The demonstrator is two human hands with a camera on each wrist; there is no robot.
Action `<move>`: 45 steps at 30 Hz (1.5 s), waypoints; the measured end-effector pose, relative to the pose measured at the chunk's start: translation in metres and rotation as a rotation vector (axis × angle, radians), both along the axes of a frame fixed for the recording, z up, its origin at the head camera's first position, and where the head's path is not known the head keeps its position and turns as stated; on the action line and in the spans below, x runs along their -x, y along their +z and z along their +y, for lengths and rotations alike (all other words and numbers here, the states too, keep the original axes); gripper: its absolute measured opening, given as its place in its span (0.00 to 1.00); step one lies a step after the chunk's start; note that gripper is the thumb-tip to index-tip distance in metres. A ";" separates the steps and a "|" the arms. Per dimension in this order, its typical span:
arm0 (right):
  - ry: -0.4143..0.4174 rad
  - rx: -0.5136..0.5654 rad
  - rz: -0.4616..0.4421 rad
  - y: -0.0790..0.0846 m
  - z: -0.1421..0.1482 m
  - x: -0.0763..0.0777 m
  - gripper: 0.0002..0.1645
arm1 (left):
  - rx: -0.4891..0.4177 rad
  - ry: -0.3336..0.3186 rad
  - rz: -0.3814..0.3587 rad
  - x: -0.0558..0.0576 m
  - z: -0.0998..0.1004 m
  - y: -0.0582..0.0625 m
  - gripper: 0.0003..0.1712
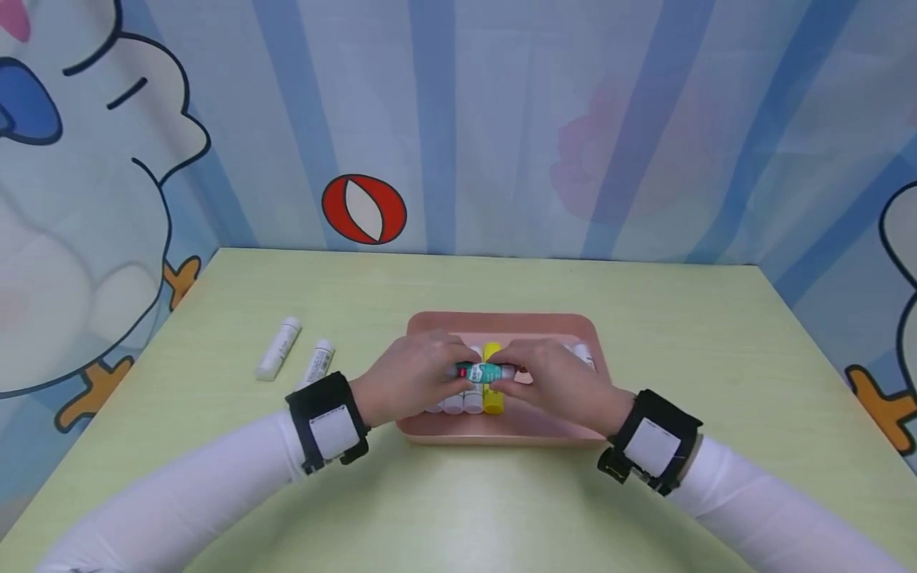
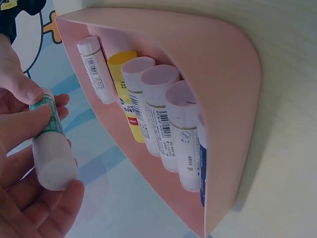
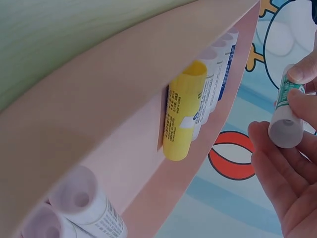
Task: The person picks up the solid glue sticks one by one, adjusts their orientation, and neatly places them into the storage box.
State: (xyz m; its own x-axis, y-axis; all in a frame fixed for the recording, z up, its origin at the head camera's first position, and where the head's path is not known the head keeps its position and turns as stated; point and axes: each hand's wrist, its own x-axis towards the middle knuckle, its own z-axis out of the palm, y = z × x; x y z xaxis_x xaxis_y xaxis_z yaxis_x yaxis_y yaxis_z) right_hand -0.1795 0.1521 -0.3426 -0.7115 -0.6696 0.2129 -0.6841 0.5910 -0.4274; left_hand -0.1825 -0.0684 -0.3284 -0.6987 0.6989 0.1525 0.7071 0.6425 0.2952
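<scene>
A glue stick (image 1: 485,372) with a green label and white ends is held crosswise above the pink tray (image 1: 501,323). My left hand (image 1: 421,370) grips one end of it between thumb and fingers. At the other end, my right hand (image 1: 555,378) pinches it. The left wrist view shows the left hand (image 2: 29,173) with fingers beneath the white end. Below the hands, a yellow glue stick (image 3: 182,116) lies in the tray beside several white glue sticks (image 2: 161,119). In the head view the hands partly hide the tray's contents.
Two white glue sticks (image 1: 279,350) lie on the table left of the tray, one partly behind the left wrist. More white glue sticks (image 3: 89,203) are at the tray's right side. A patterned curtain (image 1: 487,143) stands behind the pale table (image 1: 458,509).
</scene>
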 end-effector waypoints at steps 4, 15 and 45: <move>-0.008 -0.036 0.070 0.000 0.001 -0.001 0.17 | -0.012 -0.002 -0.003 0.000 0.000 -0.002 0.17; -0.106 -0.042 -0.032 0.007 0.018 -0.002 0.18 | 0.053 0.151 -0.030 0.003 -0.025 -0.007 0.30; -0.555 -0.057 -0.260 -0.002 0.042 0.011 0.14 | -0.065 0.511 -0.372 0.034 -0.053 -0.042 0.09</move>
